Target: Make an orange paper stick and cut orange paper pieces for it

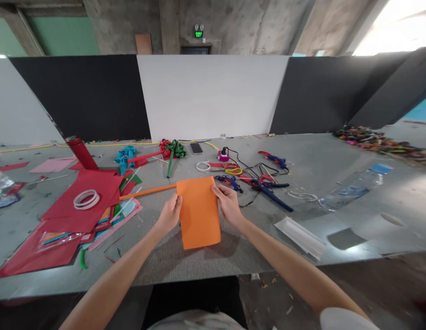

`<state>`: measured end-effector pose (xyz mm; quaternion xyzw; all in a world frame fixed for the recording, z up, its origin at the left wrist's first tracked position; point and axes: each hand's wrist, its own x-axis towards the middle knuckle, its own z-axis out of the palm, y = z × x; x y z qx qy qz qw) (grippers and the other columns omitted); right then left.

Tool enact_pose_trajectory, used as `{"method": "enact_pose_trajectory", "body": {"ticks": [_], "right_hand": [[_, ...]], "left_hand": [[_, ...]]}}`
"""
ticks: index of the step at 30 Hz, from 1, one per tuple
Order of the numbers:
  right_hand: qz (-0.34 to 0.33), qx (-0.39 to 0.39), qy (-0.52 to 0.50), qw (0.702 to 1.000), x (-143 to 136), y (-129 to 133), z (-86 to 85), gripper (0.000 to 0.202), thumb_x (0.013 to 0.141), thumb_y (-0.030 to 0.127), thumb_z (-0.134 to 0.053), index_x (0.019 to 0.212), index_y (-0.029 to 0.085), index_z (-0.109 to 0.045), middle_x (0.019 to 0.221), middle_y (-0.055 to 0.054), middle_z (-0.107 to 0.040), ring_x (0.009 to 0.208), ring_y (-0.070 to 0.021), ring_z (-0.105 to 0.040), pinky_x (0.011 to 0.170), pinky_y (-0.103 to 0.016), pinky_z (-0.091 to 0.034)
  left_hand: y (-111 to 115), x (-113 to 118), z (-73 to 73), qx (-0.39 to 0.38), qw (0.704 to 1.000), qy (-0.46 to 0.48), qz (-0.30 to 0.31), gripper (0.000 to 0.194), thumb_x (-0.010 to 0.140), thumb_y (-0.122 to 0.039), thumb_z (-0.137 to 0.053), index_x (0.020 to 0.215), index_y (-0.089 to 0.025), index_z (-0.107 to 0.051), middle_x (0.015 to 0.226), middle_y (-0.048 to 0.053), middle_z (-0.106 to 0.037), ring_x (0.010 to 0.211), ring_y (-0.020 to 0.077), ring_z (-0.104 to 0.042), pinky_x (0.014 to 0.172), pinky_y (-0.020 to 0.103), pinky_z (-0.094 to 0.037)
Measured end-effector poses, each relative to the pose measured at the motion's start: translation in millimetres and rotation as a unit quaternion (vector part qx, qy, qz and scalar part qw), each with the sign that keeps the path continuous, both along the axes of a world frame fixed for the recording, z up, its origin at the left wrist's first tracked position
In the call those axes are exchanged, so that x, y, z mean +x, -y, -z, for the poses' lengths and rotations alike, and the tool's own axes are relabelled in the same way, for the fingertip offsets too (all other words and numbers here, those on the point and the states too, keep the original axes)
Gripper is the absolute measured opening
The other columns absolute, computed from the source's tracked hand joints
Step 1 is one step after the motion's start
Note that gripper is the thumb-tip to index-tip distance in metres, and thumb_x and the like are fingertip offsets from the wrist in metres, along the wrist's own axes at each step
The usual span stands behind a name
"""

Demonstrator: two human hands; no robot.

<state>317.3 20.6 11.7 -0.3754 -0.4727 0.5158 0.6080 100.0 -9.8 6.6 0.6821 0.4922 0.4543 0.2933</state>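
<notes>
Between my two hands is an orange sheet of paper (200, 213), held up over the front of the table; it looks folded, with a curved lower right edge. My left hand (170, 211) pinches its left edge, thumb on the near face. At the upper right edge, my right hand (229, 203) grips it between thumb and fingers. An orange paper stick (149, 191) lies just beyond my left hand, its right end reaching the sheet. Past my right hand are a blue glue gun (229, 182) and dark blue scissors (273, 193).
Red paper sheets (66, 201) with white tape rolls (86, 200) lie left, near a red flask (81, 152). Blue (126, 158) and green (174, 151) paper flowers lie behind. A purple power adapter (224, 155) has trailing cables. Rightward are a water bottle (353, 188) and white paper roll (376, 229).
</notes>
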Motion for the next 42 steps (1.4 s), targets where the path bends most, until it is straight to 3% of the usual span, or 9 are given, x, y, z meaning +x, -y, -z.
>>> {"method": "enact_pose_trajectory", "body": {"ticks": [8,12,14,17,20,25,32,38,42], "right_hand": [[0.018,-0.030,-0.023,0.999,2.9,-1.7,-2.3,0.037,0.072,0.057,-0.080,0.079,0.020,-0.075,0.078,-0.003,-0.074,0.068,-0.0196,-0.065,0.062,-0.030,-0.049],[-0.001,-0.067,-0.029,0.997,6.3,-0.7,-7.0,0.037,0.071,0.055,-0.082,0.080,0.020,-0.076,0.080,-0.004,-0.075,0.070,-0.0216,-0.068,0.064,-0.032,-0.051],[-0.037,-0.103,-0.032,0.993,9.1,-1.2,-10.8,0.034,0.070,0.051,-0.083,0.080,0.020,-0.076,0.080,-0.005,-0.076,0.068,-0.0212,-0.069,0.064,-0.032,-0.052],[-0.148,-0.175,0.003,0.973,10.8,-0.5,-13.6,0.033,0.069,0.047,-0.085,0.079,0.017,-0.075,0.078,-0.007,-0.076,0.065,-0.0200,-0.068,0.063,-0.031,-0.053],[-0.256,-0.208,0.066,0.942,4.9,6.1,-11.2,0.036,0.067,0.047,-0.086,0.076,0.014,-0.074,0.070,-0.006,-0.073,0.057,-0.0163,-0.064,0.057,-0.027,-0.048],[-0.327,-0.172,0.139,0.919,-12.0,21.4,-4.5,0.042,0.068,0.052,-0.083,0.064,0.013,-0.068,0.054,0.002,-0.059,0.045,-0.0077,-0.043,0.046,-0.022,-0.030],[-0.344,-0.131,0.228,0.901,-16.2,22.8,0.7,0.044,0.068,0.056,-0.080,0.069,0.013,-0.072,0.056,0.003,-0.056,0.048,-0.0082,-0.040,0.049,-0.023,-0.027],[-0.352,-0.114,0.230,0.900,-18.3,26.0,-2.2,0.042,0.067,0.055,-0.081,0.065,0.014,-0.070,0.055,0.004,-0.053,0.050,-0.0083,-0.037,0.049,-0.022,-0.025],[-0.353,-0.108,0.236,0.899,-17.8,26.6,-3.8,0.042,0.068,0.056,-0.080,0.063,0.015,-0.069,0.053,0.004,-0.053,0.048,-0.0081,-0.035,0.047,-0.023,-0.024]], "left_hand": [[0.2,7.0,5.5,-0.052,0.994,0.083,0.051,0.044,0.094,-0.060,-0.048,0.092,-0.018,-0.062,0.086,0.006,-0.066,0.088,0.0244,-0.060,0.078,0.032,-0.045],[-0.4,5.8,4.1,-0.149,0.961,0.203,0.111,0.040,0.086,-0.055,-0.063,0.097,-0.017,-0.065,0.085,0.005,-0.068,0.085,0.0234,-0.064,0.075,0.030,-0.047],[-2.2,1.1,0.4,-0.205,0.927,0.270,0.161,0.042,0.081,-0.055,-0.069,0.098,-0.017,-0.067,0.085,0.006,-0.069,0.081,0.0222,-0.065,0.074,0.030,-0.048],[-5.7,-8.3,-6.9,-0.288,0.875,0.328,0.211,0.053,0.081,-0.065,-0.064,0.094,-0.014,-0.068,0.084,0.009,-0.071,0.075,0.0201,-0.066,0.071,0.029,-0.048],[-7.3,-12.9,-11.6,-0.345,0.852,0.316,0.234,0.064,0.081,-0.075,-0.057,0.091,-0.012,-0.070,0.079,0.009,-0.071,0.068,0.0169,-0.065,0.065,0.026,-0.046],[-4.6,-7.2,-8.4,-0.344,0.884,0.226,0.222,0.055,0.077,-0.070,-0.068,0.073,-0.015,-0.060,0.067,0.004,-0.066,0.057,0.0127,-0.060,0.056,0.023,-0.041],[-7.6,-7.8,1.3,-0.298,0.921,0.068,0.242,0.050,0.079,-0.067,-0.068,0.080,-0.018,-0.056,0.058,-0.003,-0.058,0.051,0.0117,-0.055,0.051,0.023,-0.036],[-5.7,-9.3,1.1,-0.287,0.917,0.013,0.278,0.051,0.085,-0.070,-0.057,0.081,-0.019,-0.056,0.058,-0.004,-0.052,0.048,0.0114,-0.050,0.048,0.023,-0.037],[-4.6,-7.6,0.3,-0.268,0.916,0.040,0.295,0.050,0.086,-0.068,-0.057,0.077,-0.019,-0.055,0.055,-0.005,-0.046,0.046,0.0093,-0.042,0.047,0.023,-0.031]]}}
